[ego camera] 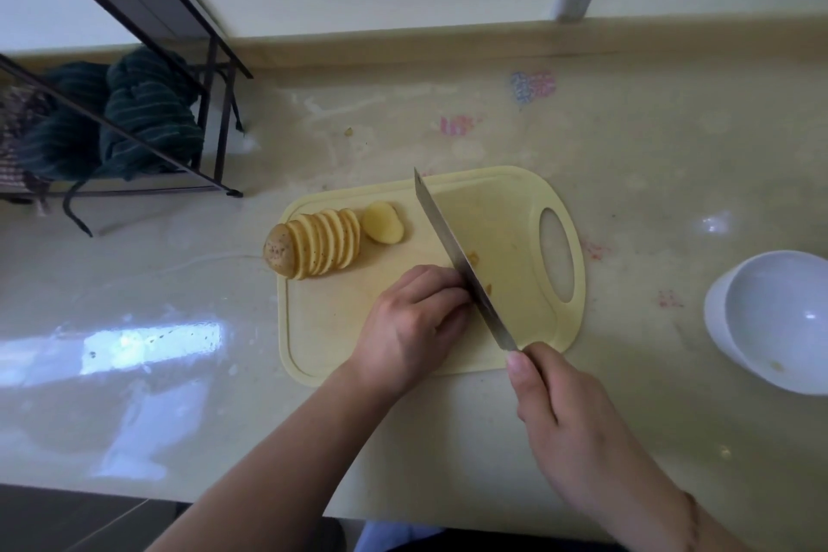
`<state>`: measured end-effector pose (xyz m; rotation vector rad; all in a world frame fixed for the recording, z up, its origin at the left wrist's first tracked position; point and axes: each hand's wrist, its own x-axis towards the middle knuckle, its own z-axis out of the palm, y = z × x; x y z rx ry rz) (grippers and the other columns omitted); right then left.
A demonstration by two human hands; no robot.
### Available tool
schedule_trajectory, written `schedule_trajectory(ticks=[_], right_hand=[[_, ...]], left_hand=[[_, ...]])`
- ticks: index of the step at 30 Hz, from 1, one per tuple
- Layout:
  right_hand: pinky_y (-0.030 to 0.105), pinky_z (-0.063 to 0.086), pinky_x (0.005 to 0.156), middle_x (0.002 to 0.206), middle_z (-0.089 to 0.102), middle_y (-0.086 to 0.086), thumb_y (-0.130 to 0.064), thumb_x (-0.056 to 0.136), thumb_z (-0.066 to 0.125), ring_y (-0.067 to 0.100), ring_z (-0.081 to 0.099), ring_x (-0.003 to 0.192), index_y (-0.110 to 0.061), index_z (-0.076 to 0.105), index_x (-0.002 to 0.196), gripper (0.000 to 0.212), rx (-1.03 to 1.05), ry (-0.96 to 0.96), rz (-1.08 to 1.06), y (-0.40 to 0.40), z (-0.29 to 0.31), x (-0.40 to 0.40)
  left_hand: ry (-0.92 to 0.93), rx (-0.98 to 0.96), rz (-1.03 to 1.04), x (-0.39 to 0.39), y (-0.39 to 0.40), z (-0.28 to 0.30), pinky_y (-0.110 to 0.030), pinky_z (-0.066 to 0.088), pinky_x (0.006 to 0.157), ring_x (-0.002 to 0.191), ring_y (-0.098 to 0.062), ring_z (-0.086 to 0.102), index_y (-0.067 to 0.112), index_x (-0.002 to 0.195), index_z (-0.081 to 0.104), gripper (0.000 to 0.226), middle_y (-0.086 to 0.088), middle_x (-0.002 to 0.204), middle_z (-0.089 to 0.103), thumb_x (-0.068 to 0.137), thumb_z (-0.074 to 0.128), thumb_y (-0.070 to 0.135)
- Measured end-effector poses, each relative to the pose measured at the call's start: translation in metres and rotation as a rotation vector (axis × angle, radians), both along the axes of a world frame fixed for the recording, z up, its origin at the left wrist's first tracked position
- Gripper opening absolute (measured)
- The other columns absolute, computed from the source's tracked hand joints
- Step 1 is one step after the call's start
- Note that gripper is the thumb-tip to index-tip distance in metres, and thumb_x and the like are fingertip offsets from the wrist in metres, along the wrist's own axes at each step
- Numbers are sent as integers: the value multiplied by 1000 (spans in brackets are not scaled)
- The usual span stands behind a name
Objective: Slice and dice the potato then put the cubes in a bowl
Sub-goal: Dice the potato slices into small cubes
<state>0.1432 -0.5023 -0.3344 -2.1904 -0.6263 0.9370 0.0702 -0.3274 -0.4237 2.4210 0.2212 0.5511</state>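
While the surface (627,148) stretched pale and glossy w/ faded stickers near its back edge, a dark wire rack (179,58) stood at its back-left corner, green striped cloth (134,121) bundled under it. Yellow cutting board (515,211) lay mid-surface, handle hole toward the right edge. White bowl (770,318) sat near the right edge, well apart from the board, tilted, w/ no cubes in it that I could make out.

Right hand (578,421) was wrapped round the knife handle, thumb along the top; knife (452,251) ran diagonally across the board, tip toward the back edge. Left hand (416,323) rested on the board's front half, fingers curled, knuckles against the blade's flat. Whatever it steadied was hidden under the fingers; couldn't tell if it pinched a slice or nothing.

Potato (313,249) sat at the board's back-left corner, already cut into a fanned row of rounds leaning together, skin-on end piece at the left. One loose slice (383,223) lay flat just beside the row, toward the blade.

Judged step: slicing looked done, dicing just starting. Next move prob. called for stacking a few rounds, cutting them into strips, turning them, cross-cutting into cubes, fingertips tucked back from the edge. Bowl transfer would come after.
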Motion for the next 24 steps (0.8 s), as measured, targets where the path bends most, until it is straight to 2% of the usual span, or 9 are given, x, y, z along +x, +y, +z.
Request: schedule_trajectory(ticks=[5,8,18,21,24], right_hand=[[38,36,49,52,44,2,-64,87,26,9,36,44,-18,45,72,52,20,60,-73,-6,-3,5],[34,32,48,51,41,0,-71,81,26,9,34,43,-21,45,77,54,33,96,-67,-13,-2,2],[29,35,49,56,49,9,-74,73,24,9,40,42,-34,47,77,46,13,97,-34,-25,8,-14],[26,36,49,67,56,12,-83,69,18,10,44,44,-37,46,77,55,-5,75,-28,-25,7,-14],[22,37,51,73,60,4,-91,63,9,11,51,51,-39,45,78,65,-26,31,-15,-25,5,-15]], left_hand=[[-15,6,12,-3,-3,2,-34,56,79,89,-27,67,0,90,76,3,-12,98,71,89,77,3],[-23,3,38,-9,-3,1,-32,54,81,89,-27,66,0,88,76,4,-13,96,69,87,79,1],[-37,49,70,-7,-4,-1,-39,54,77,86,-32,65,0,84,74,4,-11,93,71,82,76,-3],[-26,62,76,-7,-4,-4,-41,53,78,88,-32,66,1,84,75,4,-9,94,71,81,75,-2],[-12,66,89,-7,-4,-6,-41,53,80,90,-31,66,2,86,76,5,-8,97,72,81,76,0]])
